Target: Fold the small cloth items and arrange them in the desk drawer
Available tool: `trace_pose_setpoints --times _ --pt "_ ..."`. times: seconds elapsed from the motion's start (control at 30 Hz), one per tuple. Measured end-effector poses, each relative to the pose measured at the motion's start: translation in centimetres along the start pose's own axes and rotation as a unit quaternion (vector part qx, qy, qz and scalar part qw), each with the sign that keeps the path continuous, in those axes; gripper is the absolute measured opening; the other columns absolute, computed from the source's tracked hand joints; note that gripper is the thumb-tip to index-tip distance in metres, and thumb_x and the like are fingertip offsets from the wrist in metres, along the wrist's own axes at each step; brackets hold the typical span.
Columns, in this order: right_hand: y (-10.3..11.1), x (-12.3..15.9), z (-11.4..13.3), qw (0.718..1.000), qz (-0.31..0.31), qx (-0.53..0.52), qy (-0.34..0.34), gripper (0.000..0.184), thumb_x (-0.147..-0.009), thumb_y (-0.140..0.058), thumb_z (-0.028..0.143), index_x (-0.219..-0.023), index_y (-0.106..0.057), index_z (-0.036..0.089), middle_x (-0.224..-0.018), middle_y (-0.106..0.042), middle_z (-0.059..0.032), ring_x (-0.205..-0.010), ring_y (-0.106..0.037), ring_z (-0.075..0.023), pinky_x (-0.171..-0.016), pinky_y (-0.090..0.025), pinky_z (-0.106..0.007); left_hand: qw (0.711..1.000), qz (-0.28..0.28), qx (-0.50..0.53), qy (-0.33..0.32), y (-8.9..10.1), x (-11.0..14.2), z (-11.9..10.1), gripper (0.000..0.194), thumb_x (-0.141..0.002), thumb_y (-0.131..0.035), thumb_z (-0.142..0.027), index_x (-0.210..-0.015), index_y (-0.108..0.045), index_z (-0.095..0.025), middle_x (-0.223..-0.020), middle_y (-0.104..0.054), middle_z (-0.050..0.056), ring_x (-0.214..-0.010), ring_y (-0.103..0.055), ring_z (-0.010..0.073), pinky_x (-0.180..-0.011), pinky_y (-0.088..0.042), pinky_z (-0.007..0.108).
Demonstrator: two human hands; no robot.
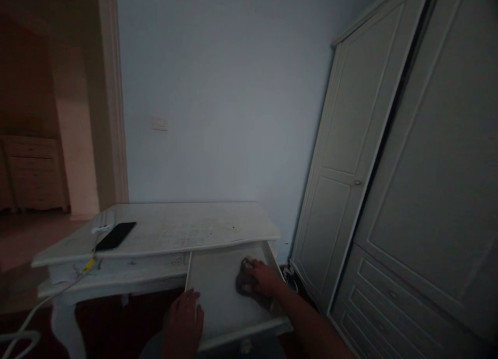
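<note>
A white drawer [213, 276] is pulled out from the right half of a worn white desk [163, 219]. Inside it, my right hand [264, 278] presses a bunched grey cloth [244, 284] against the drawer's bottom, towards its right side, with the fingers closed over the cloth. My left hand [184, 315] grips the left side of the drawer near its front corner, fingers bent over the edge. Part of the cloth is hidden under my right hand and forearm.
A black phone [116, 236] lies on the desk's left end beside a white plug strip [103, 224]. A white cable [58, 295] with a yellow tag hangs down there. A tall white wardrobe [350, 141] stands close on the right. At left is a doorway with a chest of drawers [37, 172] beyond.
</note>
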State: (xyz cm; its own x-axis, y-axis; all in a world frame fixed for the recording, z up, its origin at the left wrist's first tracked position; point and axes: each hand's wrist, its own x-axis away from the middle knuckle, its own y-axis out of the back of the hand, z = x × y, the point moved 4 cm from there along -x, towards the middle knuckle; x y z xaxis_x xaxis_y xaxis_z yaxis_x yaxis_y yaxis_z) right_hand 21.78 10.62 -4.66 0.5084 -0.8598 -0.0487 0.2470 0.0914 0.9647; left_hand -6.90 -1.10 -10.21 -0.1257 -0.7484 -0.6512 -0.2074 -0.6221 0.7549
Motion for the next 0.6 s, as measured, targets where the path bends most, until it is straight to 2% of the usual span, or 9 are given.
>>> trace_pose_setpoints --times 0.07,0.13,0.2,0.3,0.33,0.4,0.47,0.53,0.6 --pt "0.2 -0.7 -0.9 0.994 -0.055 -0.023 -0.097 0.057 -0.079 -0.079 0.033 -0.135 -0.070 0.029 -0.138 -0.066 -0.0096 -0.124 -0.064 -0.0303 -0.106 -0.048 -0.037 1.000 0.015 -0.025 0.012 0.0 0.0 -0.4 0.028 -0.093 -0.054 -0.012 -0.109 -0.076 -0.020 -0.119 -0.074 0.010 -0.123 -0.062 0.0272 -0.109 -0.043 0.050" --pt "-0.6 -2.3 -0.1 0.983 -0.095 -0.028 -0.156 0.053 -0.089 -0.067 0.031 -0.142 -0.064 0.024 -0.136 -0.066 -0.0149 -0.123 -0.065 -0.0310 -0.106 -0.049 -0.040 0.998 0.039 -0.055 0.010 -0.2 0.1 -0.7 0.025 -0.091 -0.056 -0.009 -0.102 -0.077 -0.019 -0.121 -0.075 0.011 -0.125 -0.061 0.0281 -0.110 -0.041 0.050" --pt "-2.1 -4.4 2.1 0.970 -0.130 -0.022 -0.204 0.052 -0.094 -0.058 0.027 -0.146 -0.059 0.022 -0.140 -0.062 -0.0206 -0.124 -0.065 -0.0347 -0.105 -0.049 -0.047 0.995 0.061 -0.083 -0.005 -0.4 0.3 -0.9 0.027 -0.090 -0.058 -0.006 -0.102 -0.078 -0.019 -0.125 -0.074 0.011 -0.129 -0.059 0.0293 -0.112 -0.039 0.051" --pt "-4.7 -7.6 7.2 0.959 -0.164 -0.014 -0.233 0.055 -0.090 -0.063 0.025 -0.145 -0.059 0.023 -0.147 -0.057 -0.0235 -0.128 -0.062 -0.0398 -0.103 -0.049 -0.054 0.991 0.064 -0.114 -0.031 -0.3 0.5 -0.6 0.037 -0.087 -0.062 -0.005 -0.116 -0.078 -0.022 -0.132 -0.072 0.011 -0.130 -0.058 0.0312 -0.112 -0.040 0.052" --pt "-5.7 -8.6 9.2 0.966 -0.157 -0.015 -0.203 0.057 -0.088 -0.067 0.028 -0.144 -0.059 0.024 -0.149 -0.056 -0.0227 -0.130 -0.060 -0.0406 -0.103 -0.049 -0.055 0.990 0.058 -0.121 -0.041 -0.1 0.5 -0.5 0.040 -0.085 -0.064 -0.006 -0.120 -0.077 -0.023 -0.132 -0.072 0.011 -0.129 -0.059 0.0318 -0.110 -0.042 0.052" --pt "-7.6 -9.9 13.1 0.989 -0.115 -0.014 -0.096 0.061 -0.085 -0.074 0.036 -0.143 -0.060 0.027 -0.153 -0.054 -0.0199 -0.134 -0.057 -0.0409 -0.107 -0.046 -0.057 0.988 0.044 -0.132 -0.061 0.3 0.6 -0.3 0.043 -0.084 -0.066 -0.007 -0.123 -0.075 -0.024 -0.130 -0.072 0.011 -0.124 -0.062 0.0320 -0.107 -0.047 0.051" --pt "-8.8 -9.8 15.5 0.997 -0.077 -0.002 -0.006 0.057 -0.086 -0.074 0.042 -0.141 -0.061 0.031 -0.154 -0.053 -0.0172 -0.136 -0.054 -0.0409 -0.109 -0.043 -0.060 0.987 0.024 -0.139 -0.076 0.6 0.7 -0.2 0.045 -0.084 -0.066 -0.005 -0.125 -0.074 -0.022 -0.129 -0.072 0.012 -0.122 -0.063 0.0315 -0.105 -0.049 0.050" --pt "-8.8 -8.4 15.8 0.996 -0.056 0.015 0.069 0.053 -0.090 -0.070 0.045 -0.141 -0.061 0.036 -0.155 -0.053 -0.0145 -0.138 -0.052 -0.0400 -0.110 -0.042 -0.062 0.986 0.002 -0.144 -0.079 0.9 0.7 -0.2 0.045 -0.085 -0.064 -0.003 -0.125 -0.074 -0.020 -0.130 -0.071 0.014 -0.123 -0.063 0.0315 -0.105 -0.050 0.049" --pt "-8.0 -6.2 14.6 0.986 -0.020 0.031 0.162 0.056 -0.089 -0.072 0.047 -0.143 -0.060 0.039 -0.158 -0.051 -0.0111 -0.138 -0.053 -0.0383 -0.111 -0.042 -0.058 0.986 -0.012 -0.146 -0.076 0.9 0.7 -0.4 0.043 -0.086 -0.064 -0.003 -0.125 -0.074 -0.018 -0.131 -0.070 0.015 -0.123 -0.063 0.0327 -0.105 -0.051 0.050"
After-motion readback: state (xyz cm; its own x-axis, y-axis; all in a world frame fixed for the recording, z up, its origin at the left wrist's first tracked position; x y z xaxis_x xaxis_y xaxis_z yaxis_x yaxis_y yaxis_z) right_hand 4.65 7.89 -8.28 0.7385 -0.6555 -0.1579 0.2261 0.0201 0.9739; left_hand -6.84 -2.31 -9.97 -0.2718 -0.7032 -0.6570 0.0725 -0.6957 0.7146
